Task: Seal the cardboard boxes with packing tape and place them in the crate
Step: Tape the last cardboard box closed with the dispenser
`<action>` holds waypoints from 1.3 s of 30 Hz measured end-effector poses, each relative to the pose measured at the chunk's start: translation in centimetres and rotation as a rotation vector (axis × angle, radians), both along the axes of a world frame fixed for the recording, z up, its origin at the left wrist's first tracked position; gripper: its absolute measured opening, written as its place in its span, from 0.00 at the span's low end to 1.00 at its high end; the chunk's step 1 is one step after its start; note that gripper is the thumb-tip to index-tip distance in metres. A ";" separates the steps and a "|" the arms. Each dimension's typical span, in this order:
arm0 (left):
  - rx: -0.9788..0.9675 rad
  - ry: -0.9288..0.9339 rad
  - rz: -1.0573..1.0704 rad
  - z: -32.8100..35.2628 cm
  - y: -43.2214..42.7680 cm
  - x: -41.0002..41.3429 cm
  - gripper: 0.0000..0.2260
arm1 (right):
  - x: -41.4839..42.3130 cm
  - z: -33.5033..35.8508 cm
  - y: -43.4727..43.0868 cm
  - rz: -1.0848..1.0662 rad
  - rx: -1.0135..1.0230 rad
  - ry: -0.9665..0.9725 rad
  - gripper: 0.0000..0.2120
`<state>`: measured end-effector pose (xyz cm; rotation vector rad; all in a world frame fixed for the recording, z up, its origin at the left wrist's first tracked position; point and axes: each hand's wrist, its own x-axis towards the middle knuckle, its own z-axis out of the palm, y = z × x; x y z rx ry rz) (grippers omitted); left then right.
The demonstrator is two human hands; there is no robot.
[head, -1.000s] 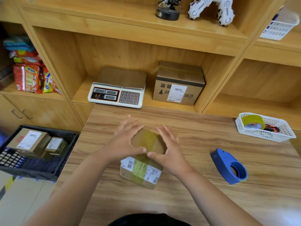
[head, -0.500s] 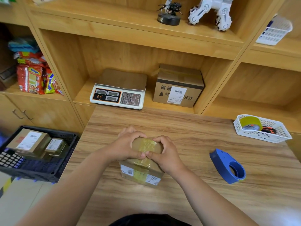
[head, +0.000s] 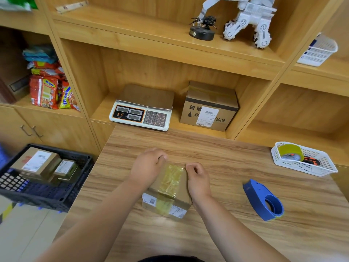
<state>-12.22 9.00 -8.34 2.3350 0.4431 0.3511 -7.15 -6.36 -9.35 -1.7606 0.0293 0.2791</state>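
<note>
The small brown cardboard box (head: 182, 194) lies on the wooden table (head: 236, 233) under both hands. The left hand (head: 147, 167) curls its fingers round the far left edge, and the right hand (head: 198, 178) pinches the far right corner, beside the yellowish tape strip (head: 171, 178) (it looks wrinkled). Left of the fingers, the black plastic crate (head: 62, 199) holds two labelled boxes (head: 35, 161). I judge the sealing nearly finished; placing this box remains.

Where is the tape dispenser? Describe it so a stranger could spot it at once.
Start at the wooden table. On its right side, nearer the person than the white basket, lies the tape dispenser. It is the only solid blue thing there, with a round hole through it.
</note>
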 end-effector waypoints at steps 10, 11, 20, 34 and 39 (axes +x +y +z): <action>0.038 0.253 0.422 0.3 -1.4 -3.7 0.19 | -0.7 0.7 0.1 0.097 0.046 0.509 0.13; 0.017 0.209 0.460 0.3 -1.7 -4.1 0.19 | -0.6 0.3 0.0 0.131 0.051 0.466 0.10; -0.423 0.090 0.609 -4.3 -7.6 -8.6 0.11 | -4.3 -3.2 -5.2 0.575 -0.264 0.080 0.41; -0.507 0.198 0.887 -8.7 -14.0 -16.0 0.26 | -5.1 -6.3 -6.7 0.721 -0.347 0.153 0.27; -0.653 0.169 0.938 -8.4 -14.6 -19.0 0.22 | -7.4 -7.2 -5.4 0.779 -0.352 0.196 0.29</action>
